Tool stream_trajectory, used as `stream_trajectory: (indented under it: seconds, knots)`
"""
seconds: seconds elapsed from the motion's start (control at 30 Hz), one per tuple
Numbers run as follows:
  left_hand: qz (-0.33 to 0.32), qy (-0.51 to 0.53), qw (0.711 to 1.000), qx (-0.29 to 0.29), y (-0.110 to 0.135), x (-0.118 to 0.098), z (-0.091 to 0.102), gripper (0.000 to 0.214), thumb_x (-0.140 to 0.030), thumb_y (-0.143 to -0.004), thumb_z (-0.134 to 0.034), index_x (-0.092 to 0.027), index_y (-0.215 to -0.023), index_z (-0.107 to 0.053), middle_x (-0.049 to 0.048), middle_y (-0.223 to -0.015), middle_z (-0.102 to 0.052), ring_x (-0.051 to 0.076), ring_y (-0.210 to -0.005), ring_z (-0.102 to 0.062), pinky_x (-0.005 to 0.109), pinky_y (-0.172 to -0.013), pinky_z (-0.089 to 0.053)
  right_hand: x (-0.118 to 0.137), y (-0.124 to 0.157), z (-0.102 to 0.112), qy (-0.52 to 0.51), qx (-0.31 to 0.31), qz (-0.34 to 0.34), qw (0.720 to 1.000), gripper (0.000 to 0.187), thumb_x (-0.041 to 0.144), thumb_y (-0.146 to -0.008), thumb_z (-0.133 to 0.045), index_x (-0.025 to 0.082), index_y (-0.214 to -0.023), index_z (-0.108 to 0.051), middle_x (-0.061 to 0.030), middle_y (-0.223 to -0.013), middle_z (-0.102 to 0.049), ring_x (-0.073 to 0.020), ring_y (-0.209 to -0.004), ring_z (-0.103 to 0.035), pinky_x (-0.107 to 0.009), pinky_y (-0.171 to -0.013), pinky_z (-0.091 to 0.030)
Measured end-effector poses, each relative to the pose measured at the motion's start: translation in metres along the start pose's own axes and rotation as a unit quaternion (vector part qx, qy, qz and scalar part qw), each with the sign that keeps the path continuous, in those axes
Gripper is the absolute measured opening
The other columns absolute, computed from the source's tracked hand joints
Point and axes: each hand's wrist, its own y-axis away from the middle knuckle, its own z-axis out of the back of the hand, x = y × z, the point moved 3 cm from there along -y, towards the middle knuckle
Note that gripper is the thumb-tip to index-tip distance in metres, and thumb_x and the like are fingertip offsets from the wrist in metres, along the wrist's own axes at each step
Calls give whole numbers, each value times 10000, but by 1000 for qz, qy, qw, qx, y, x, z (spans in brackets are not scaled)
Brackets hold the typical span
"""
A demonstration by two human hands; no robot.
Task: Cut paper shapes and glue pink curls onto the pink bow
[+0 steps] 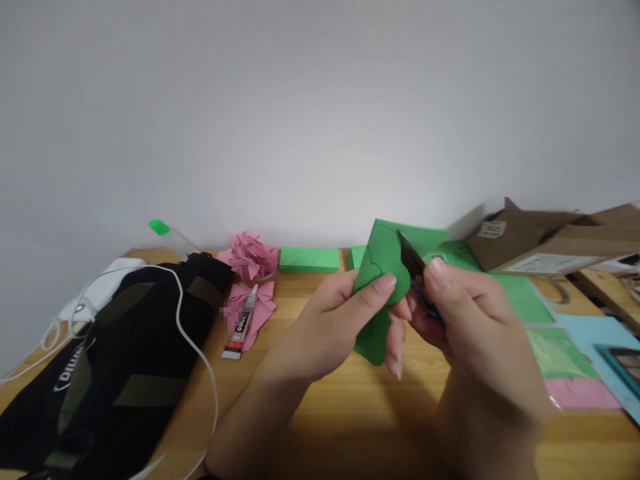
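Observation:
My left hand [345,313] pinches a piece of green paper [383,257] between thumb and fingers, held up above the table. Dark curved lines are drawn on the paper, and its lower part has a rounded, cut outline. My right hand [475,327] grips a pair of scissors [413,257] with dark blades. The blades reach up into the paper along its right side, beside the rounded edge. Fingers hide most of the scissors' handles. A second green flap hangs below my left thumb.
Behind the hands lie stacked green paper strips [309,260]. Crumpled pink paper [249,255] and a glue tube [241,327] are to the left, near a black bag [145,353] and a white cable [183,320]. An open cardboard box [560,243] stands right, behind green sheets [525,297].

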Motion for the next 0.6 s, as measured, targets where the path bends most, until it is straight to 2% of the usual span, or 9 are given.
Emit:
stream_trajectory:
  seconds: [0.13, 0.23, 0.43, 0.5, 0.6]
  knots:
    - [5, 4, 1000, -14, 0, 0, 0, 336, -422, -985, -518, -149, -794, -566, -14, -556, -593, 82, -455, -584, 170, -478, -476, -1, 0, -1, -19, 5, -17, 1000, 458, 511, -1019, -458, 233, -673, -570, 29, -475, -503, -123, -412, -484, -282, -401, -237]
    - [8, 31, 999, -11, 1, 0, 0, 335, -430, -972, -538, -148, -794, -574, -16, -549, -592, 84, -438, -581, 169, -462, -476, -2, 1, 0, -36, -4, -20, 999, 457, 515, -1015, -465, 233, -677, -589, 32, -502, -461, -123, -417, -434, -284, -407, -234]
    - [42, 86, 995, 36, 1, 4, 1, 338, -424, -972, -533, -143, -796, -596, -19, -518, -583, 95, -419, -584, 176, -447, -492, -4, 3, 3, -12, -52, -38, 998, 500, 590, -961, -525, 217, -634, -584, 22, -511, -422, -119, -418, -423, -285, -401, -213]
    - [42, 95, 994, 45, 1, 4, 0, 345, -428, -973, -528, -142, -792, -597, -22, -509, -571, 95, -414, -578, 182, -449, -503, -4, 3, 3, -15, -46, -46, 998, 498, 595, -958, -529, 214, -643, -580, 28, -515, -392, -112, -421, -382, -281, -406, -198]
    - [35, 86, 995, 24, 0, 2, 1, 356, -439, -965, -541, -141, -780, -597, -19, -528, -577, 91, -423, -577, 179, -450, -498, -3, 3, 4, -14, -30, -52, 998, 483, 581, -965, -529, 208, -665, -588, 34, -528, -363, -105, -441, -326, -273, -410, -171]
